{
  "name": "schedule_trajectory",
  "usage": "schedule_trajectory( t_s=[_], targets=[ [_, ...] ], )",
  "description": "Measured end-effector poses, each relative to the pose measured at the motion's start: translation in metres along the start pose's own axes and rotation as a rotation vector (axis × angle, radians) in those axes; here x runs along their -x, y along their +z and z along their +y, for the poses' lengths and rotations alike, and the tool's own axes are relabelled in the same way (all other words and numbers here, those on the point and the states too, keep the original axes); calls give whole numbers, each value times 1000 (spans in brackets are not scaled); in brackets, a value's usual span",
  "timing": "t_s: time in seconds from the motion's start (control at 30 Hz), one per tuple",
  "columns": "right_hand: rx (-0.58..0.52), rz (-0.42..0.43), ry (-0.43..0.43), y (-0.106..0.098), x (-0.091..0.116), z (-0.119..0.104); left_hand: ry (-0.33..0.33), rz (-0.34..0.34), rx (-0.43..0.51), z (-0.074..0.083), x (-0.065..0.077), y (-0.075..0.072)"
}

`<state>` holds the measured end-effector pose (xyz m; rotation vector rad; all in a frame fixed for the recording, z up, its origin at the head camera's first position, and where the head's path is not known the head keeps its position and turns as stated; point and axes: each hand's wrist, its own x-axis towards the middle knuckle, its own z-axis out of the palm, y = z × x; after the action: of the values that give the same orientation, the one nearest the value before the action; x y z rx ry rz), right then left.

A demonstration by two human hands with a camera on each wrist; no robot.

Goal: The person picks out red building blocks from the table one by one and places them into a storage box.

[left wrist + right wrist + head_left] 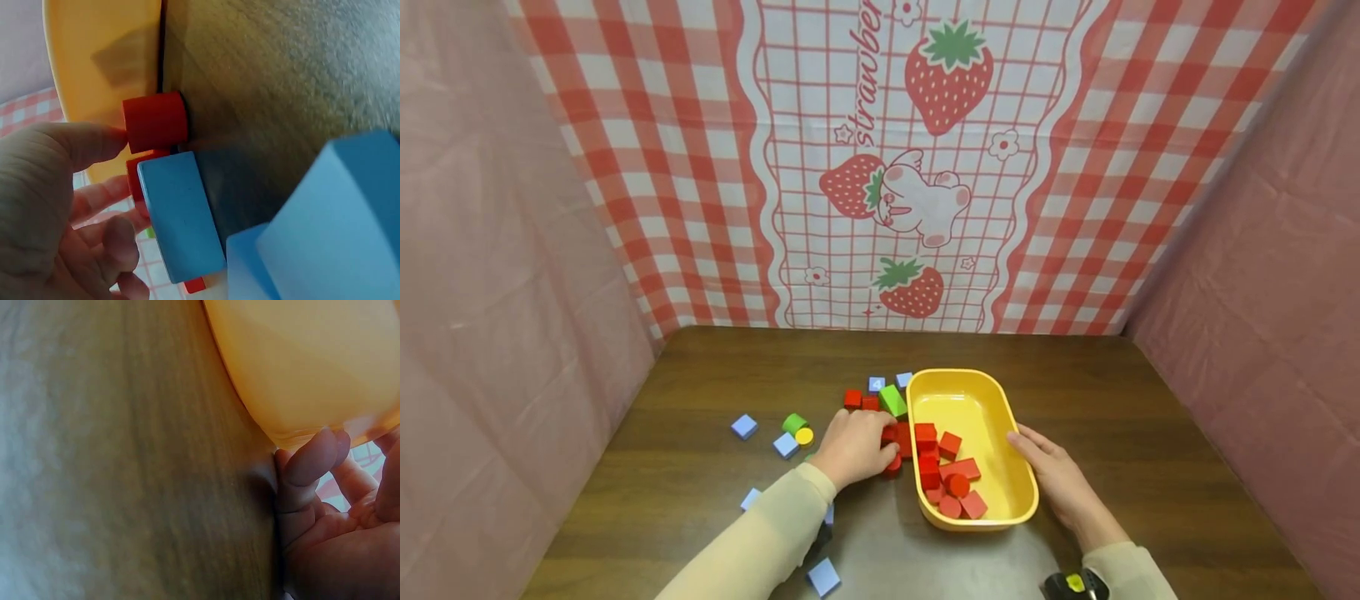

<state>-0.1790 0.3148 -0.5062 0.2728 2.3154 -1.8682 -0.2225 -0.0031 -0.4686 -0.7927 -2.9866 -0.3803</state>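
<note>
A yellow plastic tub [961,408] stands on the table with several red blocks [928,471] inside, gathered toward its left and near side. My left hand [853,450] is at the tub's left wall, thumb and fingers curled about loose red pieces. In the left wrist view the thumb touches the end of a red cylinder [156,122], while other fingers reach a red block behind it, partly hidden by a blue block [181,215]. My right hand [1063,479] holds the tub's right side, thumb at the rim and fingers curled against the outer wall.
Several light blue blocks [744,427] lie scattered at the left. A green cylinder [794,423] and a yellow disc [804,437] sit among them. Behind the left hand are two red cubes [853,399] and a green block [892,402]. A checked strawberry cloth [700,167] hangs behind the table.
</note>
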Motion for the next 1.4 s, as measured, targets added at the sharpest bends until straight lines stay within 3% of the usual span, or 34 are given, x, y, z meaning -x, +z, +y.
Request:
schedule_trajectory(
  t_s=[0.3,0.5,0.67,0.83,0.9,0.97,1.03,1.13,1.27,1.4],
  targets=[
    [-8,0,3,-1,1,0,-5,-24,-65,2,3,3],
    [-10,-1,3,-2,1,0,1,48,-104,-1,-1,8],
    [-7,3,-1,-1,3,1,-26,102,-78,-2,-1,11],
    [-6,-2,-3,-1,2,0,-25,258,-3,1,3,0],
    [-5,3,-5,-1,1,-1,29,347,48,7,3,-7],
    [3,8,-5,-2,1,-2,108,389,101,16,3,-13],
    [9,8,-1,-3,1,-2,199,376,135,29,4,-14],
    [13,6,5,-2,1,-2,280,281,143,48,7,-9],
    [10,6,1,0,0,0,298,201,104,63,6,2],
    [4,6,-13,0,0,1,289,217,89,62,6,5]
  ],
)
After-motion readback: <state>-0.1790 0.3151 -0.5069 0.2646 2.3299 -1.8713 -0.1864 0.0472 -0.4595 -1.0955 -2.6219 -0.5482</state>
